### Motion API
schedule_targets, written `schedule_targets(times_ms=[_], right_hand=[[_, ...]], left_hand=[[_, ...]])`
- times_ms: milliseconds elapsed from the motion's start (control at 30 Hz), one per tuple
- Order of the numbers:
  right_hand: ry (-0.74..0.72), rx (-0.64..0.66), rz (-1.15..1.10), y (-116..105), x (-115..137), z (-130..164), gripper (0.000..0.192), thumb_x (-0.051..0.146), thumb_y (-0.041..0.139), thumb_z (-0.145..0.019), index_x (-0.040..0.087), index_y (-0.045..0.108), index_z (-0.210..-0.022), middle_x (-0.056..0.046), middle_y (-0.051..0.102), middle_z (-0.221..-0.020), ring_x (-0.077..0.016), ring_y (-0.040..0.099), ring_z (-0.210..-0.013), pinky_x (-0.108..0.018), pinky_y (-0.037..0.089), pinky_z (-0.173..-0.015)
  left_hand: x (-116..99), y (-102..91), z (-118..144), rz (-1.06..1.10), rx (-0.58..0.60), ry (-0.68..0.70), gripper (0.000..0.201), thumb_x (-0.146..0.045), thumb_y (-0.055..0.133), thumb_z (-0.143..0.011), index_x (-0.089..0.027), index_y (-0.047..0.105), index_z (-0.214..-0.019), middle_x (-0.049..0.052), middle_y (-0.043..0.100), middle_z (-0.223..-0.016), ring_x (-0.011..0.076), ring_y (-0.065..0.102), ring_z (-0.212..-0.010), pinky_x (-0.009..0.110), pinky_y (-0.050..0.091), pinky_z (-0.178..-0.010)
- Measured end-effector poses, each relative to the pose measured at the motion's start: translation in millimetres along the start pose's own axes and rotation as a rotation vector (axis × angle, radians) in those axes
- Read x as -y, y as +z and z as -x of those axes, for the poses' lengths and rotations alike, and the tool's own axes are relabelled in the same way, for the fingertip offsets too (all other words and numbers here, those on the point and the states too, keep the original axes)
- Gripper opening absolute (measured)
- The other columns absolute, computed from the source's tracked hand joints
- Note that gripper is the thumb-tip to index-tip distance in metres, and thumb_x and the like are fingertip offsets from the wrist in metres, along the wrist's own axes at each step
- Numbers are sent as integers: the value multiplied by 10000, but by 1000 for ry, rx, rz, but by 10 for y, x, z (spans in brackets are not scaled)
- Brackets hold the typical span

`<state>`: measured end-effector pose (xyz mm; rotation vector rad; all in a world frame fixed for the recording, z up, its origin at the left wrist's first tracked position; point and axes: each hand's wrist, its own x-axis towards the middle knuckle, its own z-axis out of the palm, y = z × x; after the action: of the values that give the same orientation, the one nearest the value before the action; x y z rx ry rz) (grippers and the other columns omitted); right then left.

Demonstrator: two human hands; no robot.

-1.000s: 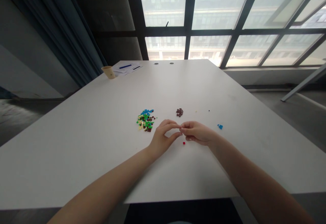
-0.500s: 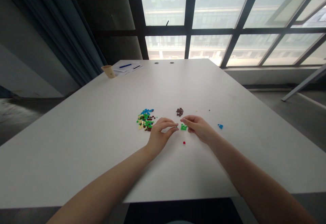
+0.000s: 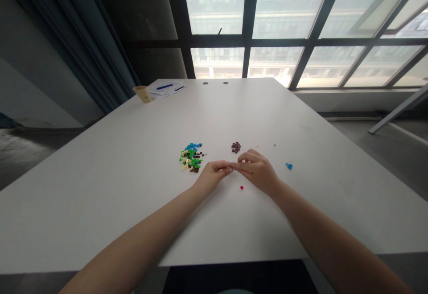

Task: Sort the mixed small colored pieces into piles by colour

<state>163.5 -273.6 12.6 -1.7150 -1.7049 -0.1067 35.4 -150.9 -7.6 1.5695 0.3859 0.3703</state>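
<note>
left hand (image 3: 211,174) | right hand (image 3: 259,169) | fingertips now pinched together, covering the green piece seen between them earlier | mixed brick pile (image 3: 191,156) beside, on bench (image 3: 133,173)

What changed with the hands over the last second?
Half a second ago the hands were apart, with a green piece showing between them. Now the left hand and right hand have closed together, fingertips meeting, and the green piece is hidden. The mixed brick pile, brown cluster and red piece stayed put.
</note>
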Motion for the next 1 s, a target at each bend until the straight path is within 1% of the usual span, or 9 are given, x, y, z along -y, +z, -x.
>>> schedule_targets(times_ms=[200, 300, 367, 400, 500, 600, 733, 867, 1000], right_hand=[[-4, -16, 92, 8, 12, 7, 275, 273, 431, -880, 252, 700, -825, -48, 589, -765, -151, 479, -759, -272, 398, -714], [34, -11, 84, 5, -46, -5, 243, 266, 458, -863, 227, 689, -798, -49, 576, -758, -152, 490, -770, -278, 397, -741], [104, 19, 81, -12, -118, -4, 194, 255, 499, -835, 218, 686, -796, -41, 571, -752, -150, 499, -772, -279, 392, -758], [158, 53, 82, -25, -159, 2, 171, 248, 521, -817, 215, 686, -791, -35, 568, -743, -147, 503, -761, -275, 391, -748], [340, 221, 78, -60, -266, 42, 132, 244, 569, -767, 217, 697, -755, -19, 568, -724, -130, 509, -693, -249, 382, -661], [445, 354, 90, -72, -313, 92, 115, 248, 593, -736, 224, 705, -732, -18, 592, -759, -122, 521, -680, -241, 376, -641], [498, 386, 103, -76, -318, 128, 94, 234, 608, -714, 221, 700, -729, -24, 614, -801, -133, 535, -720, -249, 384, -675], [496, 363, 51, -119, -291, 123, 111, 224, 598, -713, 217, 696, -766, -25, 618, -797, -138, 529, -728, -253, 385, -693], [469, 274, 18, -181, -227, 96, 179, 192, 527, -744, 207, 694, -807, -26, 611, -768, -130, 507, -679, -252, 380, -673]], left_hand=[[29, -6, 19, 206, 95, -179, 395, -303, 681, -649, -222, 655, -1035, 28, 668, -833, 67, 504, -595, 203, 404, -574], [6, -37, 10, 146, 125, -139, 460, -303, 636, -691, -251, 584, -1145, 60, 636, -1025, 82, 532, -685, 201, 418, -596], [-1, -106, -16, -4, 72, -37, 470, -287, 590, -727, -256, 538, -1193, 75, 586, -1143, 113, 547, -798, 221, 438, -646], [-2, -159, -33, -110, 14, 16, 456, -274, 570, -740, -249, 533, -1193, 80, 569, -1169, 129, 544, -848, 234, 445, -669], [-3, -367, -76, -488, -204, 139, 349, -220, 517, -759, -217, 582, -1102, 81, 569, -1123, 162, 533, -894, 285, 455, -711], [-8, -565, -97, -856, -336, 198, 272, -170, 475, -772, -225, 632, -986, 63, 578, -1045, 190, 524, -932, 353, 435, -802], [-8, -687, -114, -1160, -406, 164, 226, -156, 486, -781, -240, 669, -884, 75, 587, -1037, 259, 491, -1001, 419, 388, -821], [9, -684, -121, -1258, -408, 129, 222, -181, 484, -801, -245, 682, -875, 87, 595, -1032, 278, 481, -983, 436, 356, -792], [43, -653, -125, -1307, -372, 144, 212, -239, 489, -806, -261, 688, -878, 84, 596, -1035, 275, 473, -982, 437, 337, -786]])
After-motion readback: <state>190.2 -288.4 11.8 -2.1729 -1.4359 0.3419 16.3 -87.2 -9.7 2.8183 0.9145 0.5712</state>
